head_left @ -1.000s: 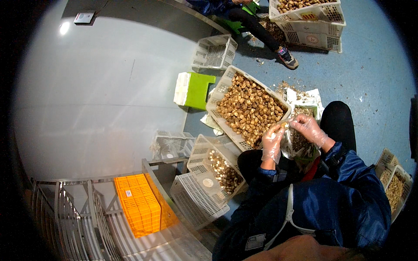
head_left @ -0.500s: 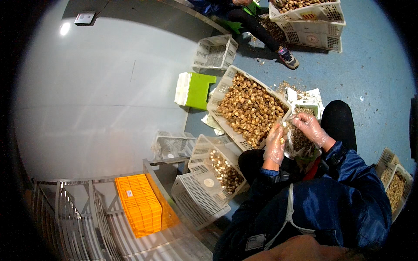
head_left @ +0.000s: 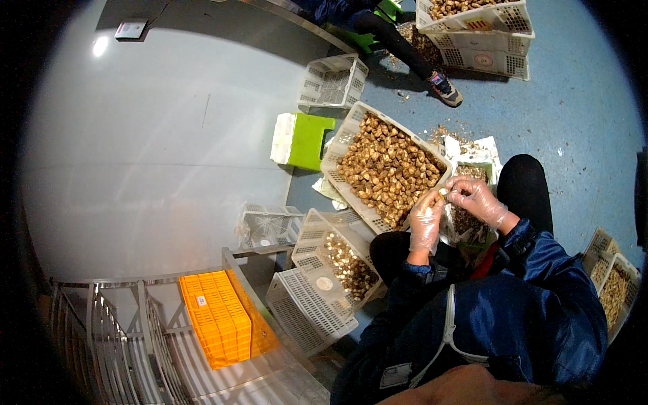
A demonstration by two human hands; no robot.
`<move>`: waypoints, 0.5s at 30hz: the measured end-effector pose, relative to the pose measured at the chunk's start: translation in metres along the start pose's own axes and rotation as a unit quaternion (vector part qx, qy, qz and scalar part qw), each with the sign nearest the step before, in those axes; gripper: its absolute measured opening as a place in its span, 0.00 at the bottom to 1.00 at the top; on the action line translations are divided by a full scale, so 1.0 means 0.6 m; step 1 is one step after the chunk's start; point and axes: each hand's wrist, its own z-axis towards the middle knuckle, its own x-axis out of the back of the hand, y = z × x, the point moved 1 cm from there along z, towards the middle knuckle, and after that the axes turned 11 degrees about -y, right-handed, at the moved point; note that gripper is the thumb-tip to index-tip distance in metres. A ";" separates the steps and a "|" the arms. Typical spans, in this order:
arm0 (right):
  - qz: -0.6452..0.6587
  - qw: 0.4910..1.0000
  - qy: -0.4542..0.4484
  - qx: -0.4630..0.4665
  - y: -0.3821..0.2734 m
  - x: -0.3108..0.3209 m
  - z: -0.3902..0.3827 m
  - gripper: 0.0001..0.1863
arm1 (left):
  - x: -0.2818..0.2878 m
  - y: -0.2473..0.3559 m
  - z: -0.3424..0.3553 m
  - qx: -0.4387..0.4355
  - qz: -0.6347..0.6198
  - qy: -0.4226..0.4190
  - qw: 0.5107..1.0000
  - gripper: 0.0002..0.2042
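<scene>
Both my hands, in clear plastic gloves, meet above my lap. A small whitish, bulb-like piece sits between their fingertips. My left hand is closed around its lower side, and my right hand pinches at it from the right. Just beyond is a white crate full of brown-and-cream bulb-like pieces, perhaps mushrooms. Below my hands, a plastic-lined container holds dark scraps. By my left knee, another white crate contains pale, trimmed-looking pieces and darker bits.
An orange crate rests on a metal rack at lower left. A green stool stands by the wall. At the top, another person's leg stretches beside stacked white crates. More filled crates stand at far right.
My left fingers have curled in and my right fingertips have come down to meet them. The whitish piece now shows clearly between them.
</scene>
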 end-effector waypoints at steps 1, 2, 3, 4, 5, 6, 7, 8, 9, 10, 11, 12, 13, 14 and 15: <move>0.049 0.998 -0.005 -0.038 0.006 0.003 -0.003 0.09 | 0.000 0.009 -0.002 0.023 -0.028 -0.001 0.999 0.18; 0.098 0.992 -0.010 -0.075 0.013 0.009 -0.006 0.09 | -0.003 0.020 -0.007 0.046 -0.056 -0.002 0.997 0.17; 0.147 0.983 -0.018 -0.109 0.014 0.010 -0.004 0.09 | 0.000 0.033 -0.012 0.069 -0.083 0.002 0.994 0.16; 0.142 0.980 -0.023 -0.137 0.012 0.011 -0.002 0.09 | 0.001 0.019 -0.010 0.012 -0.018 0.023 1.000 0.15; 0.087 0.993 -0.024 -0.079 0.008 0.008 0.000 0.09 | 0.002 -0.008 -0.004 -0.044 0.048 0.043 0.997 0.14; 0.031 0.999 -0.024 -0.022 0.007 0.004 0.001 0.10 | 0.003 -0.009 -0.001 -0.099 0.113 0.062 0.987 0.13; -0.024 0.999 -0.023 0.036 0.006 0.001 0.002 0.10 | 0.002 -0.010 0.001 -0.127 0.123 0.061 0.982 0.13; -0.020 0.999 -0.025 0.026 0.008 0.002 0.002 0.11 | 0.000 -0.012 0.006 -0.155 0.133 0.060 0.977 0.12; -0.018 0.999 -0.027 0.015 0.009 0.003 0.001 0.11 | 0.000 -0.009 0.008 -0.183 0.142 0.059 0.971 0.11; -0.015 0.999 -0.028 0.004 0.010 0.005 0.001 0.11 | -0.004 -0.014 0.008 -0.174 0.134 0.057 0.974 0.11; 0.029 0.997 -0.039 -0.067 0.012 0.009 0.001 0.11 | -0.004 -0.021 0.007 -0.152 0.106 0.051 0.981 0.11; 0.073 0.987 -0.050 -0.136 0.010 0.017 0.002 0.12 | -0.002 -0.027 0.007 -0.131 0.077 0.045 0.987 0.11; 0.116 0.970 -0.060 -0.204 0.010 0.021 0.002 0.12 | -0.002 -0.034 0.007 -0.109 0.049 0.039 0.992 0.11; 0.111 0.978 -0.048 -0.169 0.008 0.017 -0.001 0.13 | -0.002 -0.039 0.008 -0.105 0.049 0.043 0.992 0.12; 0.073 0.991 -0.038 -0.105 0.007 0.012 -0.001 0.13 | -0.004 -0.041 0.008 -0.100 0.048 0.045 0.993 0.13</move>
